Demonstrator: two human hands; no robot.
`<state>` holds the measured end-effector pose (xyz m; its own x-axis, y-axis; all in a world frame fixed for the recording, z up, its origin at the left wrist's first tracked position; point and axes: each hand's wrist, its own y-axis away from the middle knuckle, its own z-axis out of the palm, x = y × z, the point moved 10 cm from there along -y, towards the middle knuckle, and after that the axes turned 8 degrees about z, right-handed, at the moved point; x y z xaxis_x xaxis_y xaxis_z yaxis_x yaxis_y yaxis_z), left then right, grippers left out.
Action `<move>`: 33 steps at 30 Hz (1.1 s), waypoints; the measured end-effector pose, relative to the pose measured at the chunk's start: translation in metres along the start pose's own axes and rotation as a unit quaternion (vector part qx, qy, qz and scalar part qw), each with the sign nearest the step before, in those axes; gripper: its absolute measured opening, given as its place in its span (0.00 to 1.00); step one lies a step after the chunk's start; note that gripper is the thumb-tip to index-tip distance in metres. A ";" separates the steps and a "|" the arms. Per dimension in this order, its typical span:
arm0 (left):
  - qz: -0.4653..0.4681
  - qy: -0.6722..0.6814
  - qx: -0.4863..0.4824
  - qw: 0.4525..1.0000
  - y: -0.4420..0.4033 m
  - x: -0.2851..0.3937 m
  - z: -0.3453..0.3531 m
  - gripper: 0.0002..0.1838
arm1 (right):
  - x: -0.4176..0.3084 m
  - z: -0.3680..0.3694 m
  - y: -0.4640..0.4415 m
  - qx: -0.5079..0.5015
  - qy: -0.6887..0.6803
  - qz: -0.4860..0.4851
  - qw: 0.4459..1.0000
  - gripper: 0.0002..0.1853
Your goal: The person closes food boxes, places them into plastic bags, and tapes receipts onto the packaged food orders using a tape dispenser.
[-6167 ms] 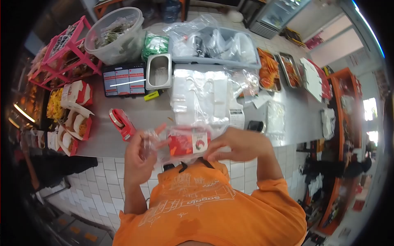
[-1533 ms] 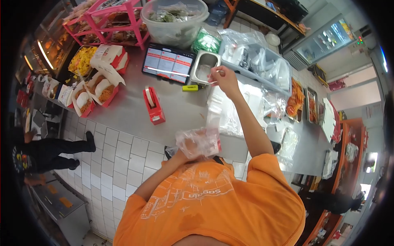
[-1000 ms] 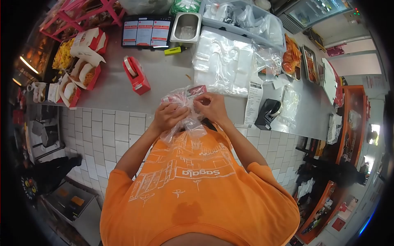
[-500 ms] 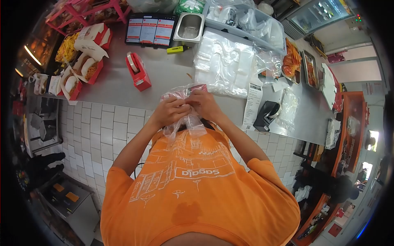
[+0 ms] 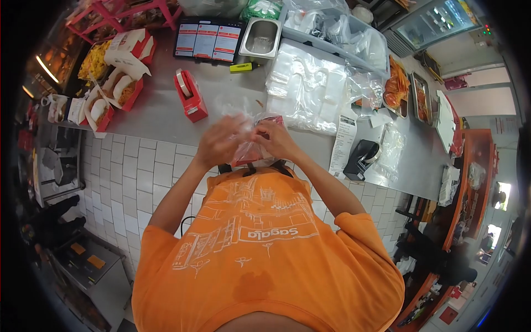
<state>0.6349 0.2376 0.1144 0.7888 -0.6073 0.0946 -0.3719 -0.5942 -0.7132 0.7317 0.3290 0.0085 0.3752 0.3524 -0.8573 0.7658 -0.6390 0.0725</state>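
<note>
At the front edge of the metal table, a clear plastic bag (image 5: 250, 150) with a red box inside hangs close to my shirt. My right hand (image 5: 274, 139) pinches the gathered plastic at the top of the bag. Beside it on the left, my left hand (image 5: 222, 139) is smeared by motion against the plastic, so its fingers do not show clearly. A red tape dispenser (image 5: 191, 97) stands beyond my left hand. Flat clear bags (image 5: 307, 86) lie stacked beyond my right hand.
Open food boxes (image 5: 123, 90) sit at the left, near a tablet (image 5: 207, 40) and a steel pan (image 5: 261, 39). A blue-grey bin (image 5: 337, 44) stands at the back. To the right are a receipt (image 5: 343, 143), a black tape dispenser (image 5: 362, 160) and food trays (image 5: 421, 98).
My left hand has shifted up and blurred, while my right hand stays at the bag's top. More of the red box shows below the hands. The view has shifted slightly.
</note>
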 end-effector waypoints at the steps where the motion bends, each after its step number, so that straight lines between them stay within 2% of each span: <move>1: -0.001 0.001 -0.002 1.000 0.005 -0.001 0.005 0.12 | 0.003 0.002 0.000 -0.001 -0.002 0.002 1.000 0.10; 3: 0.070 0.095 -0.042 0.992 0.013 0.013 0.023 0.12 | -0.004 0.000 -0.002 0.004 0.023 -0.037 0.999 0.09; 4: 0.070 0.094 -0.042 0.992 0.015 0.014 0.028 0.12 | -0.004 -0.002 -0.003 0.004 0.023 -0.037 0.999 0.09; 6: -0.004 0.112 -0.046 0.993 0.010 0.006 0.041 0.14 | -0.006 -0.004 -0.004 -0.035 0.023 -0.028 0.999 0.07; 7: -0.004 0.112 -0.044 0.993 0.012 0.011 0.047 0.14 | -0.009 -0.007 0.000 -0.036 0.024 -0.028 0.999 0.07; 9: -0.129 0.071 -0.054 0.988 0.027 -0.001 0.061 0.13 | -0.022 -0.021 0.008 0.020 0.074 -0.007 0.997 0.06; 10: -0.130 0.072 -0.055 0.987 0.030 0.002 0.064 0.13 | -0.018 -0.013 0.011 0.018 0.073 -0.007 0.997 0.06; 12: -0.120 0.044 0.006 0.992 0.030 0.007 0.055 0.10 | -0.019 -0.021 0.019 0.144 0.068 -0.028 0.987 0.09; 13: -0.125 0.046 0.006 0.991 0.033 0.006 0.057 0.10 | -0.014 -0.016 0.023 0.139 0.068 -0.025 0.988 0.09; 15: -0.197 0.129 0.094 0.967 0.044 -0.012 0.048 0.09 | 0.002 -0.018 0.026 0.152 -0.031 0.086 0.984 0.07; 16: -0.201 0.127 0.095 0.967 0.045 -0.014 0.048 0.09 | 0.002 -0.012 0.026 0.148 -0.030 0.086 0.985 0.07; 18: -0.245 0.168 0.135 0.945 0.047 -0.024 0.042 0.08 | 0.005 -0.013 0.030 0.210 -0.091 0.091 0.969 0.08; 22: -0.220 0.166 0.139 0.951 0.048 -0.020 0.042 0.09 | 0.002 -0.017 0.033 0.252 -0.102 0.106 0.956 0.09; 24: -0.227 0.166 0.145 0.949 0.049 -0.020 0.042 0.09 | 0.011 -0.012 0.032 0.248 -0.157 0.102 0.951 0.08; 25: -0.226 0.167 0.145 0.949 0.049 -0.020 0.042 0.09 | 0.014 -0.012 0.034 0.249 -0.157 0.103 0.950 0.08; 27: -0.214 0.160 0.151 0.952 0.048 -0.017 0.040 0.09 | 0.007 -0.016 0.036 0.259 -0.060 0.110 0.958 0.08; 33: -0.234 0.153 0.143 0.949 0.051 -0.019 0.041 0.10 | 0.018 -0.016 0.038 0.289 -0.111 0.147 0.940 0.06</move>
<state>0.6214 0.2403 0.0474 0.6393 -0.4624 0.6144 0.1673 -0.6962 -0.6981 0.7761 0.3215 0.0042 0.3597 -0.0081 -0.9330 0.2108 -0.9734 0.0897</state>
